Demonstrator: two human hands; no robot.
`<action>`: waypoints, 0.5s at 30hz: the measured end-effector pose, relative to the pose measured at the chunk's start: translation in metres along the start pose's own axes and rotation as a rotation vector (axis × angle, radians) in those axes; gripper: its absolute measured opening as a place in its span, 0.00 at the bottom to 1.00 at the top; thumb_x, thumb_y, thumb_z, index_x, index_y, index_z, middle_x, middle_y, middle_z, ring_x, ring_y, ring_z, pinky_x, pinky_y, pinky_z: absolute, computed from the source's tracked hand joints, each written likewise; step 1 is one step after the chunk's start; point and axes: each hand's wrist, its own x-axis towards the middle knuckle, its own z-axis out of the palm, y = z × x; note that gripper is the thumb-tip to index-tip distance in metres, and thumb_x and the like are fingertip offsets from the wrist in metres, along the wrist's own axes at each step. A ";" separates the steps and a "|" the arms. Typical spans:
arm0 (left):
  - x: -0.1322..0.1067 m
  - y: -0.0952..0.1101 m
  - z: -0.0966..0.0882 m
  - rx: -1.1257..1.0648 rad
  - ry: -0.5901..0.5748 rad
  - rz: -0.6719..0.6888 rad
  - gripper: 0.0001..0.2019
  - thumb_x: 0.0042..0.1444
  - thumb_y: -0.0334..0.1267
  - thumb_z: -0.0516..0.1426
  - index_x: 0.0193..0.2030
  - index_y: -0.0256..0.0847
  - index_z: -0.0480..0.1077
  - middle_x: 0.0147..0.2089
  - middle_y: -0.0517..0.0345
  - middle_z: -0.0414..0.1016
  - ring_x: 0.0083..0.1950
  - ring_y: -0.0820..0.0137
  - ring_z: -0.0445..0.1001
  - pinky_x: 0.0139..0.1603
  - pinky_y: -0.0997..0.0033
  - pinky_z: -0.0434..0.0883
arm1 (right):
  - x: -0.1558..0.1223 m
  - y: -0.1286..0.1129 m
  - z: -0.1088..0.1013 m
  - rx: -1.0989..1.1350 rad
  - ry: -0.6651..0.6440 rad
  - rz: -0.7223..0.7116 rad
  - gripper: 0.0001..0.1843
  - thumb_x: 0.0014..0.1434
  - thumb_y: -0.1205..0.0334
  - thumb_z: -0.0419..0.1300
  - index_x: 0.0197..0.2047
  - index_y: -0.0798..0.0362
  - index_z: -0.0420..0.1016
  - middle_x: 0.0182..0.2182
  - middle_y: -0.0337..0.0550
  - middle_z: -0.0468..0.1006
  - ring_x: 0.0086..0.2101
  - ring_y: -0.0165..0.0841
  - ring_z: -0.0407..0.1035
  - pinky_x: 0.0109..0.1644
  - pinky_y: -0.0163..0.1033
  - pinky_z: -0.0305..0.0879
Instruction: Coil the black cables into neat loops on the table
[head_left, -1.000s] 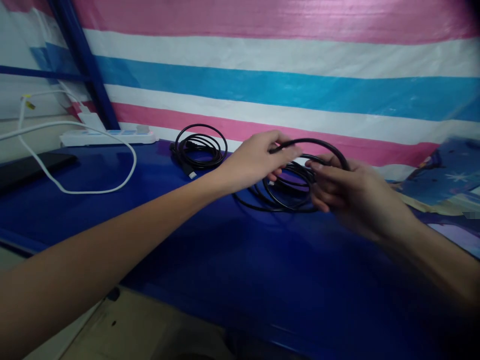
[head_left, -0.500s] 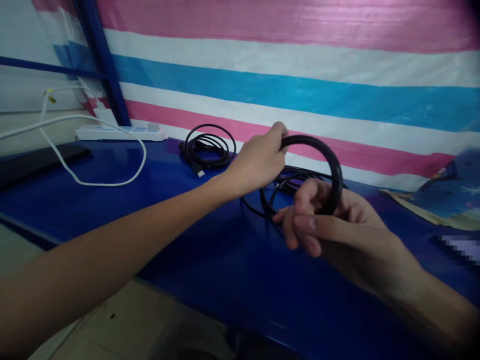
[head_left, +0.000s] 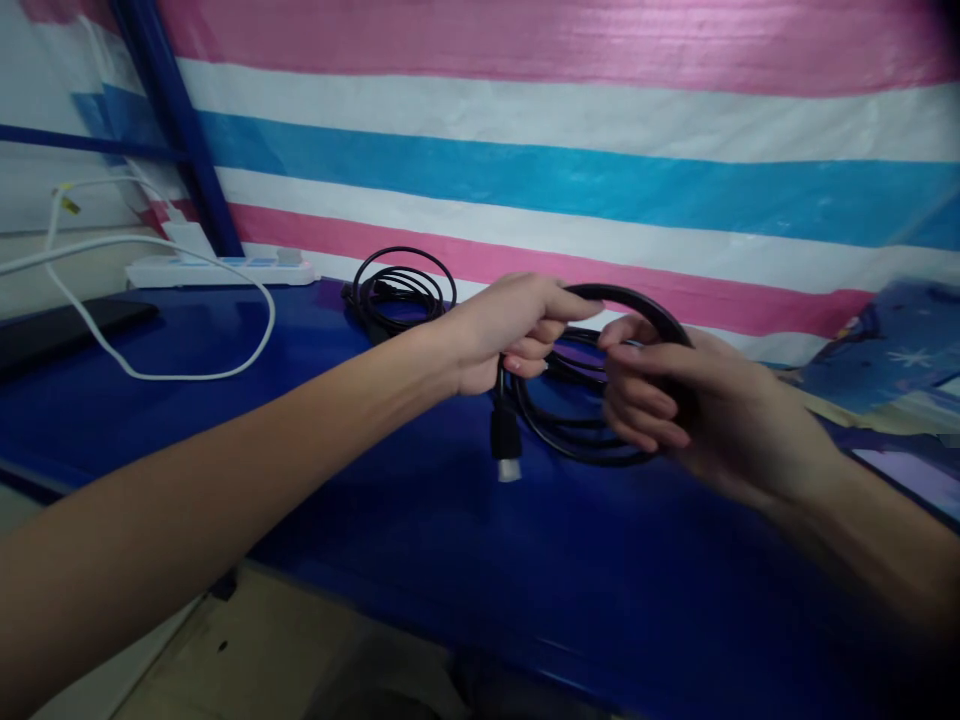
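Note:
Both my hands hold a coil of black cable [head_left: 581, 440] just above the blue table [head_left: 315, 480]. My left hand [head_left: 510, 325] is closed round the coil's left side, and the cable's plug end [head_left: 506, 440] with a silver tip hangs down below it. My right hand [head_left: 675, 395] grips the coil's right side with curled fingers. A second black cable coil [head_left: 401, 290] lies flat on the table farther back, to the left of my left hand.
A white power strip [head_left: 217, 268] sits at the back left with a white cord [head_left: 172, 300] looping over the table. A dark flat object [head_left: 52, 330] lies at the far left. A striped pink, white and blue sheet [head_left: 570, 150] hangs behind. Printed paper [head_left: 892, 360] lies at the right.
The coil has come down from upright to lower over the table. The plug end now dangles under my left hand. My right hand shifted from the bottom of the loop to its right side.

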 end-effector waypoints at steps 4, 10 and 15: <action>0.005 -0.005 -0.002 -0.279 0.245 0.119 0.13 0.64 0.32 0.53 0.27 0.40 0.57 0.15 0.73 0.43 0.15 0.85 0.41 0.17 0.77 0.49 | 0.000 0.005 0.005 0.077 -0.002 -0.171 0.02 0.53 0.66 0.60 0.30 0.52 0.75 0.20 0.37 0.74 0.27 0.29 0.71 0.37 0.35 0.71; 0.010 -0.012 0.001 -0.463 0.348 -0.080 0.05 0.65 0.35 0.51 0.36 0.40 0.61 0.15 0.71 0.52 0.14 0.82 0.52 0.17 0.80 0.53 | -0.001 0.023 0.010 -0.150 -0.213 -0.370 0.30 0.42 0.76 0.63 0.50 0.45 0.74 0.53 0.40 0.76 0.57 0.41 0.67 0.63 0.49 0.63; 0.008 -0.023 0.020 -0.472 0.418 -0.099 0.08 0.66 0.37 0.48 0.34 0.41 0.60 0.16 0.68 0.59 0.15 0.81 0.58 0.19 0.80 0.57 | -0.001 0.031 0.018 -0.607 0.053 -0.606 0.25 0.46 0.70 0.69 0.48 0.44 0.75 0.56 0.45 0.66 0.57 0.44 0.65 0.62 0.51 0.63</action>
